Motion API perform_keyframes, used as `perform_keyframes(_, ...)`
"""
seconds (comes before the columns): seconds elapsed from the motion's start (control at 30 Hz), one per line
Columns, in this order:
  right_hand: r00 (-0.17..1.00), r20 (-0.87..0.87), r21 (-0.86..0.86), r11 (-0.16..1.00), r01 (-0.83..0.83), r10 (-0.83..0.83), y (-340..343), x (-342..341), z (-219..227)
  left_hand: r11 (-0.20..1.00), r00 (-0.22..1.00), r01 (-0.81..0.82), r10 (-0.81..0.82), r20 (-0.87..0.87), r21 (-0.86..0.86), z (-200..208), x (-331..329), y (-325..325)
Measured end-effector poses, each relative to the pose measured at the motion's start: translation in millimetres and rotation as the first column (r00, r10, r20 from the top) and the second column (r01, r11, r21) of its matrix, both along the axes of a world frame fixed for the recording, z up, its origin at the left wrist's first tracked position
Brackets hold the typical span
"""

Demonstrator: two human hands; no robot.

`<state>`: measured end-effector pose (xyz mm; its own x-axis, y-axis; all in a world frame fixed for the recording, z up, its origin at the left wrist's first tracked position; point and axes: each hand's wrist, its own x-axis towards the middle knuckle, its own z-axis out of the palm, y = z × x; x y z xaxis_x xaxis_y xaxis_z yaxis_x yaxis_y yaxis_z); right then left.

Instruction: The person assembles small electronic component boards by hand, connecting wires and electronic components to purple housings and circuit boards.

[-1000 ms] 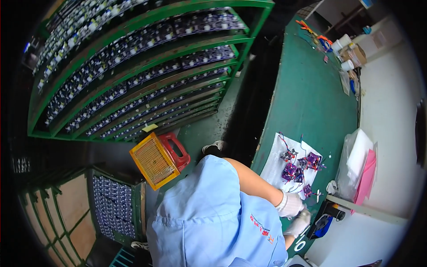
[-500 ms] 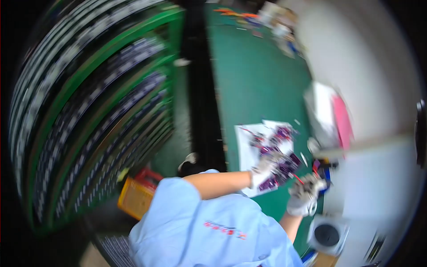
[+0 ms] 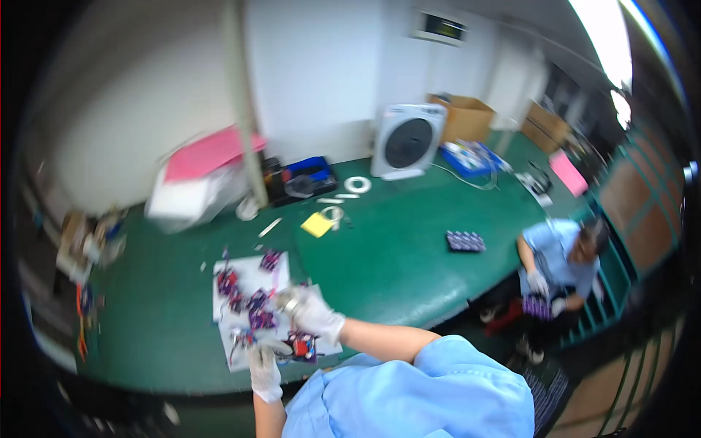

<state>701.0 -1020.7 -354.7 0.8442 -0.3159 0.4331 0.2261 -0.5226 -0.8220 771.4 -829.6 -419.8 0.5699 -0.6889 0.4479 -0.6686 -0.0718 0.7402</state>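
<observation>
White paper sheets (image 3: 231, 321) on the green bench carry several small purple circuit boards (image 3: 261, 310) with red and dark parts. My right hand (image 3: 312, 312), in a white glove, reaches over the right side of the sheets. Its fingers are curled together by the boards, and blur hides what they hold. My left hand (image 3: 264, 374), also gloved, is at the sheets' near edge. Its fingertips lie beside a pale, rounded shape and a board with a red part (image 3: 301, 346); they are too blurred to show a grip.
Beyond the sheets are a yellow pad (image 3: 317, 225), a white tape roll (image 3: 358, 185), a dark tray (image 3: 296, 186) and a fan (image 3: 409, 142). A purple panel of boards (image 3: 465, 241) lies farther right. At the right, a seated co-worker (image 3: 561, 255) holds another purple panel.
The view has swung to the right, bringing the fan and co-worker into clearer sight. My right hand has come over the sheets, and my left hand has drawn back to their near edge.
</observation>
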Motion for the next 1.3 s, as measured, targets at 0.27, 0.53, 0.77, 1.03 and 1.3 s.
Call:
perform_keyframes(0.27, 0.963, 0.207, -0.339, 0.936, -0.096, 0.174, -2.5, -28.4, 28.3, 0.97, 0.98, 0.198, -0.201, -0.007, -0.14, 31.3, -6.0, -83.7)
perform_keyframes(0.53, 0.99, 0.106, -0.232, 0.965, 0.118, -0.096, -62.0, -41.9, 53.1, 0.93, 0.904, 0.266, -0.151, -0.399, 0.252, 39.8, 26.3, -105.9)
perform_keyframes(0.77, 0.989, -0.005, -0.109, 0.983, 0.148, -0.149, -74.7, -33.9, 23.0, 0.942, -0.159, -0.014, -0.334, -0.929, -0.336, 49.2, 23.7, -177.9)
perform_keyframes(1.03, 0.943, -0.241, 0.207, 0.962, -0.179, 0.228, -81.1, -9.3, 8.0, 0.971, 0.282, -0.227, 0.137, -0.95, 0.073, 19.0, 26.8, -143.0)
perform_keyframes(1.3, 0.936, -0.082, 0.304, 0.903, -0.303, 0.342, -64.4, 10.3, 5.0, 0.996, 0.416, -0.055, -0.035, -0.909, -0.063, 58.1, 32.2, -130.7)
